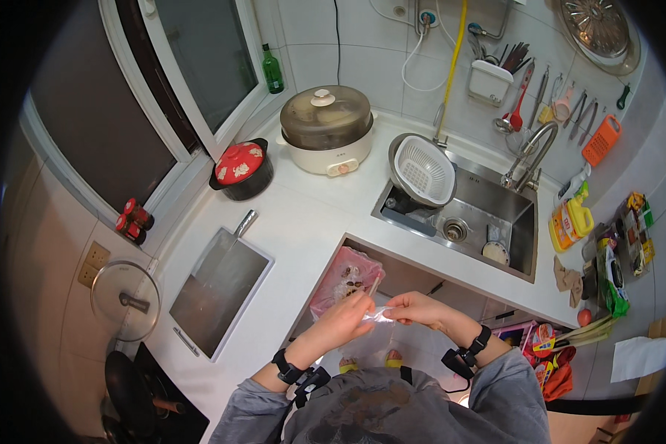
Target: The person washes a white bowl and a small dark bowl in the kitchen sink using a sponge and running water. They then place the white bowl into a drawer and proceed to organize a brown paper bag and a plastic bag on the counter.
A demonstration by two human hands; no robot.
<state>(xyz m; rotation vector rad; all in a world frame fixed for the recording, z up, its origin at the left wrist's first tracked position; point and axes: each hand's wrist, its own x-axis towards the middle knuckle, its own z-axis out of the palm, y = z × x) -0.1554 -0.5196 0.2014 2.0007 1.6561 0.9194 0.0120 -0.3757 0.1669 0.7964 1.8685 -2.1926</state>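
Observation:
In front of my body, a clear plastic bag [376,316] is stretched between my two hands, and its thin lower part seems to hang towards the floor. My left hand [344,319] pinches one side of its gathered edge. The other side is between the thumb and fingers of my right hand [422,311]. Just beyond my left hand, below counter level, sits a bin lined with a pink plastic bag [333,286], with dark and pale scraps inside. A thin pale stick-like piece [375,284] shows above my left fingers; I cannot tell whether it is held.
A cleaver [222,252] lies on a cutting board [244,292] to the left. Behind stand a red-lidded pot [243,171] and an electric steamer [327,133]. On the right, a white colander [426,169] rests over the steel sink [477,188]. A frying pan [127,388] sits lower left.

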